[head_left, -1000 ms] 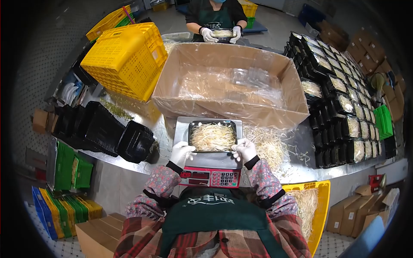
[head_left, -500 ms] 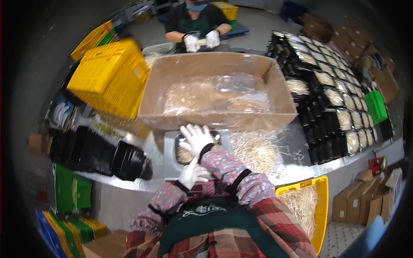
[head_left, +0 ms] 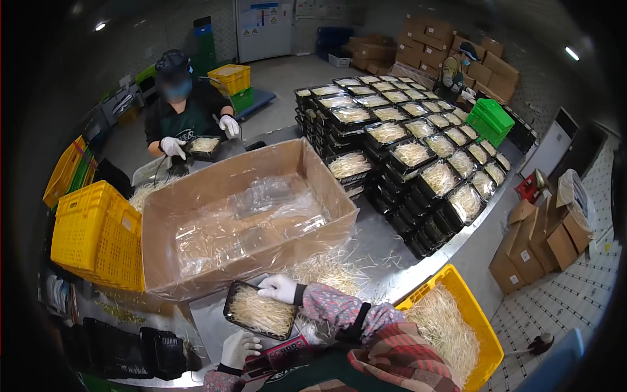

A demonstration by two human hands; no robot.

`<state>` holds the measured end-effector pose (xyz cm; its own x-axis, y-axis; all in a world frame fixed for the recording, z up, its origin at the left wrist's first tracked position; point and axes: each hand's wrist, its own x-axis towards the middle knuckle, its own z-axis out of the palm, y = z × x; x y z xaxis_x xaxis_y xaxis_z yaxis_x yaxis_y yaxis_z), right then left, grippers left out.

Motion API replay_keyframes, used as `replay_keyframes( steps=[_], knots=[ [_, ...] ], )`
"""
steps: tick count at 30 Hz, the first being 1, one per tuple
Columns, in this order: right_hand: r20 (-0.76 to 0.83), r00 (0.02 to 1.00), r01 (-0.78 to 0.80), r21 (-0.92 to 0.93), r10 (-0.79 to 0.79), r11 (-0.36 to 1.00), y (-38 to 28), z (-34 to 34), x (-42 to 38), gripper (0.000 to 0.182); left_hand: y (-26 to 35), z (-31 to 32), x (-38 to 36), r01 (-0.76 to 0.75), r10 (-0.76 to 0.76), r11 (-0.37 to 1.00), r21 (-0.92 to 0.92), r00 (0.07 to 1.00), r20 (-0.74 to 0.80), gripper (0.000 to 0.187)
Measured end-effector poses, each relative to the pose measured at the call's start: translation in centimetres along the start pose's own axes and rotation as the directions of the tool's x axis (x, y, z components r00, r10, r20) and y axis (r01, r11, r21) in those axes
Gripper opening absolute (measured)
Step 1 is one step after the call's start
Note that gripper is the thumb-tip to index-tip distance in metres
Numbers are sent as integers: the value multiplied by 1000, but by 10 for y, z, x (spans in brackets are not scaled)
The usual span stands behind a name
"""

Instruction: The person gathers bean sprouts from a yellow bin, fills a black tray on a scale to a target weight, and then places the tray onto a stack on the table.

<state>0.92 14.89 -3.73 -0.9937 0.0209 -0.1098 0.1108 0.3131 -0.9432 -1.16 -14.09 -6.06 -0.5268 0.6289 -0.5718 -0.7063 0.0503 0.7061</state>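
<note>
A black plastic tray of bean sprouts (head_left: 261, 312) sits tilted over the metal plate of a scale (head_left: 210, 326). My right hand (head_left: 278, 289), in a white glove, grips the tray's upper right rim, its fingertips over the sprouts. Just below the tray is my gloved left hand (head_left: 240, 349), fingers loosely bent and apart, holding nothing. The scale's red keypad panel (head_left: 287, 349) shows beside it. Behind the tray lies a pile of loose sprouts (head_left: 330, 271) on the metal table.
A large cardboard box (head_left: 313, 225) lined with clear plastic stands ahead. Filled trays (head_left: 411, 153) are stacked at right. A yellow crate of sprouts (head_left: 493, 353) is near my right side, another yellow crate (head_left: 98, 232) at left. Across the table a co-worker (head_left: 186, 124) handles a tray.
My view has swung right and up. My right hand, earlier flat over the tray on the scale, now holds its rim. My left hand has come away from my right wrist.
</note>
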Motion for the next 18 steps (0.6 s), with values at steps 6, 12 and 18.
replay_keyframes(
  steps=[6,12,18],
  knots=[
    [-838,545,423,246,-29,872,15,-190,10,30,23,25,7,-124,120,992,-35,988,-93,37],
    [-910,282,420,401,303,814,109,-387,74,44,18,45,-6,-177,169,984,-29,967,-193,31],
    [-845,70,433,504,529,747,98,-381,76,43,10,34,-30,-209,197,978,13,897,-397,30]
  ],
)
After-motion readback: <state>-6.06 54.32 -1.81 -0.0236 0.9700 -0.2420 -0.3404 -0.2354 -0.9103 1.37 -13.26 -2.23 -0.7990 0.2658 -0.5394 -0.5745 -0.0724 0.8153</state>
